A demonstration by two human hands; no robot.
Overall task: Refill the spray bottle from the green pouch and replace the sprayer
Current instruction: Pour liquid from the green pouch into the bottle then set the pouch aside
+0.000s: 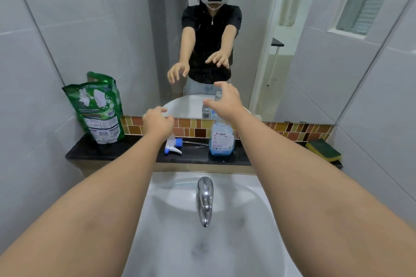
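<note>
A clear spray bottle [221, 139] with a little blue liquid stands uncapped on the black ledge [126, 152] behind the sink. Its white and blue sprayer [173, 145] lies on its side on the ledge, left of the bottle. The green pouch [99, 110] leans upright against the wall at the ledge's left end. My right hand [225, 103] hovers open above the bottle's top, fingers spread. My left hand [157, 121] hovers above the sprayer with fingers loosely curled, holding nothing.
A white sink [258, 220] with a chrome tap [205, 200] lies below the ledge. A yellow and green sponge [323, 150] rests at the ledge's right end. A mirror [126, 29] above a mosaic tile strip [297, 130] reflects a person's arms.
</note>
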